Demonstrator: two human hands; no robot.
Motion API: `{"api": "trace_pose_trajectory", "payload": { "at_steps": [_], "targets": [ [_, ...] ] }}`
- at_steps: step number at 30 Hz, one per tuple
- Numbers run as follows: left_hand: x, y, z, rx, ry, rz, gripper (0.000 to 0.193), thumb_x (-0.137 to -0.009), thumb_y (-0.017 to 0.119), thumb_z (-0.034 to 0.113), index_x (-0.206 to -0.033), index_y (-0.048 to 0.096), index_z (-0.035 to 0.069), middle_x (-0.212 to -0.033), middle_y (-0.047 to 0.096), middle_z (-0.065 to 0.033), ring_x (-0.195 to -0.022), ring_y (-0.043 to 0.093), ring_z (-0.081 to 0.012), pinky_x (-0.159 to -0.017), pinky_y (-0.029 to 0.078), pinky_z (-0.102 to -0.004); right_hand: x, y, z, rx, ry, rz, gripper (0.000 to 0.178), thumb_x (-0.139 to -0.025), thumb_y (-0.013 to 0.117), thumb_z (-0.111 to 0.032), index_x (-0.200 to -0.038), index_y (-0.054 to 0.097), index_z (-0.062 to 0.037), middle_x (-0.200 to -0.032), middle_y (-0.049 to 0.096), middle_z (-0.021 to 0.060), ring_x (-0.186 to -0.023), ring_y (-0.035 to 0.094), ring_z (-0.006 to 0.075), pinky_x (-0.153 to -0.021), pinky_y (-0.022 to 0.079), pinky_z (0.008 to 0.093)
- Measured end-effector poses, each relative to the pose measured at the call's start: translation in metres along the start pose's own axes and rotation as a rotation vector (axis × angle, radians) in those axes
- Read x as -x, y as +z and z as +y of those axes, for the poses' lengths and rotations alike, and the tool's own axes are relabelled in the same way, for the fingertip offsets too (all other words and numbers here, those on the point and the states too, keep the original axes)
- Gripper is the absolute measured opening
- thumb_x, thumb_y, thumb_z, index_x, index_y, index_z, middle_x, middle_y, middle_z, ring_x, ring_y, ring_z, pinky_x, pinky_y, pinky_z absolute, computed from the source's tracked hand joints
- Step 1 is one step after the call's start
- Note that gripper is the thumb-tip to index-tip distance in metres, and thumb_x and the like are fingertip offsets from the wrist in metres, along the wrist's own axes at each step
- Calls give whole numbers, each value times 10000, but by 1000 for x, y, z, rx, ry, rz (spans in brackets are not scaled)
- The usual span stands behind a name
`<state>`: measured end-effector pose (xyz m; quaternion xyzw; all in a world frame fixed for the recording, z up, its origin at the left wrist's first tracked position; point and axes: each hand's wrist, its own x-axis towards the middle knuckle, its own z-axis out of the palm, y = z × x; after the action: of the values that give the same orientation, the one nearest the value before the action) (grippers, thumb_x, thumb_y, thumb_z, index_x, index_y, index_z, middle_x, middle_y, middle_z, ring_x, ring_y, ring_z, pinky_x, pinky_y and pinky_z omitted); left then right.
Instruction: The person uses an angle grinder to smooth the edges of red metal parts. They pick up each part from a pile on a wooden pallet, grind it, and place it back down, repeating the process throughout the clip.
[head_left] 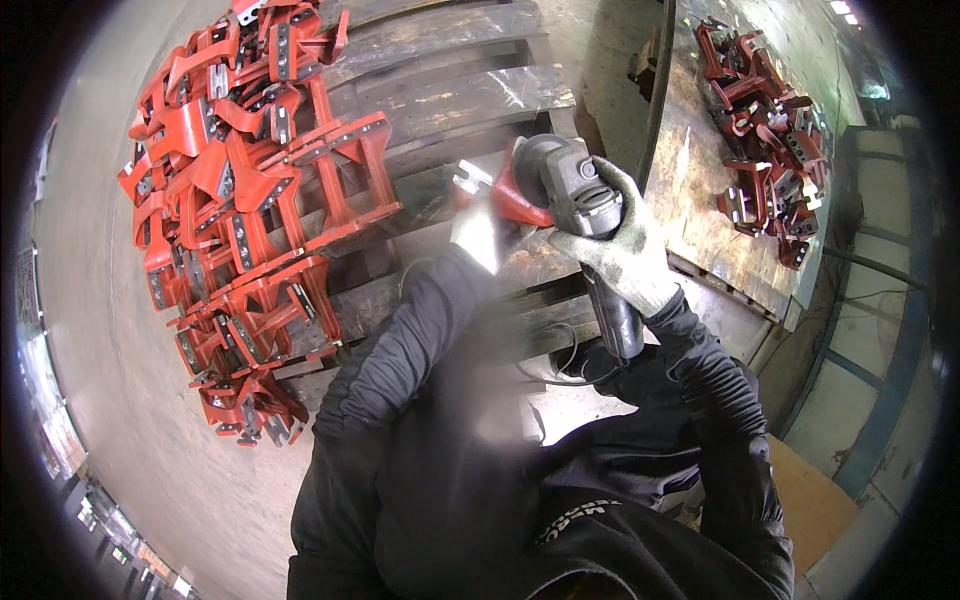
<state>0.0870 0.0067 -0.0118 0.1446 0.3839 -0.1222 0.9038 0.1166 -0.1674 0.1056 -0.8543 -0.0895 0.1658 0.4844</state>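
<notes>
My right hand (pixel 625 245), in a grey work glove, grips a dark angle grinder (pixel 580 195) by its body, and the grinder's handle runs down toward my sleeve. Its head sits against a red metal bracket (pixel 512 195) with bare steel ends. My left hand (pixel 482 228), gloved and blurred, holds that bracket from below. Both hands meet above a dark wooden pallet (pixel 450 95). Both forearms wear black sleeves.
A big heap of red brackets (pixel 245 215) lies on the pallet's left side. A second pile of red brackets (pixel 765 130) rests on a worn board at the right. Grey concrete floor (pixel 130 400) spreads left; a blue metal frame (pixel 880 370) stands right.
</notes>
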Motion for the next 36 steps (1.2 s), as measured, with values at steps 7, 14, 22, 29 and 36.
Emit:
{"api": "trace_pose_trajectory", "payload": {
  "at_steps": [7, 14, 22, 29, 36],
  "targets": [
    [5, -2, 12, -103, 66, 31, 422, -1080, 413, 393, -1377, 515, 110, -1344, 557, -134, -1167, 611, -296, -962, 572, -509, 2, -1, 5, -16, 62, -43, 948, -628, 921, -226, -1447, 465, -81, -1290, 625, 160, -1168, 619, 255, -1028, 485, 377],
    [10, -1, 20, -51, 81, 87, 405, -1082, 395, 383, -1336, 528, 97, -1318, 575, -140, -1174, 606, -302, -965, 570, -496, 5, -3, 8, -44, 100, -65, 948, -633, 921, -227, -1451, 461, -89, -1299, 621, 147, -1183, 611, 253, -1036, 479, 378],
    [10, -27, 34, 0, 88, 5, 368, -1067, 444, 376, -1310, 529, 113, -1271, 587, -117, -1168, 602, -273, -962, 579, -463, 4, -8, 23, 70, 78, -51, 939, -645, 920, -221, -1454, 462, -92, -1321, 611, 144, -1192, 610, 247, -1029, 490, 375],
    [14, -26, 50, 33, 56, 3, 393, -1039, 492, 409, -1271, 535, 94, -1246, 597, -110, -1076, 651, -259, -884, 623, -423, 4, -10, 31, 47, 24, 9, 982, -638, 928, -184, -1478, 431, -76, -1332, 597, 149, -1202, 595, 243, -1050, 480, 384],
    [4, -34, 47, 127, -105, -48, 411, -1044, 475, 434, -1265, 544, 94, -1177, 646, -109, -1044, 681, -256, -837, 640, -422, 6, -8, 32, -32, -30, -72, 1007, -632, 937, -182, -1486, 417, -65, -1376, 558, 147, -1262, 551, 251, -1093, 441, 395]
  ]
}}
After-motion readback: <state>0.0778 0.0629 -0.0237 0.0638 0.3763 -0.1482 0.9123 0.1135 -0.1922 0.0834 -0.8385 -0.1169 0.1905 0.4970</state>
